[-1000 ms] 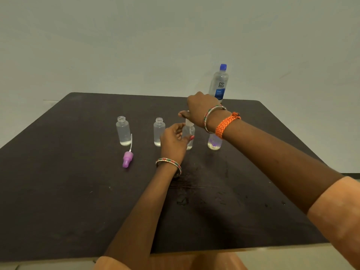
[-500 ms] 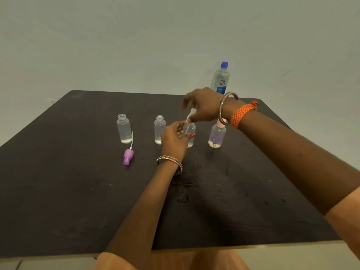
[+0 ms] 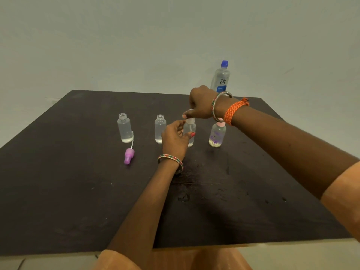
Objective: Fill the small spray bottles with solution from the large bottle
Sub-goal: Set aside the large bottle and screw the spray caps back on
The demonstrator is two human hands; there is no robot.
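Note:
Several small clear bottles stand in a row on the dark table. My left hand grips the third small bottle around its body. My right hand pinches the white spray cap on that bottle's neck. Two uncapped small bottles, one at the left and one beside my left hand, each hold a little liquid. A pink-capped small bottle stands at the right. The large bottle with a blue cap stands at the table's far edge, behind my right hand.
A purple spray cap with its white tube lies on the table in front of the leftmost bottle. Wet spots mark the table between my arms. A pale wall rises behind the table.
My right hand lifted the white cap half a second ago and has now come back down onto the third bottle's neck. My left hand has kept hold of that bottle.

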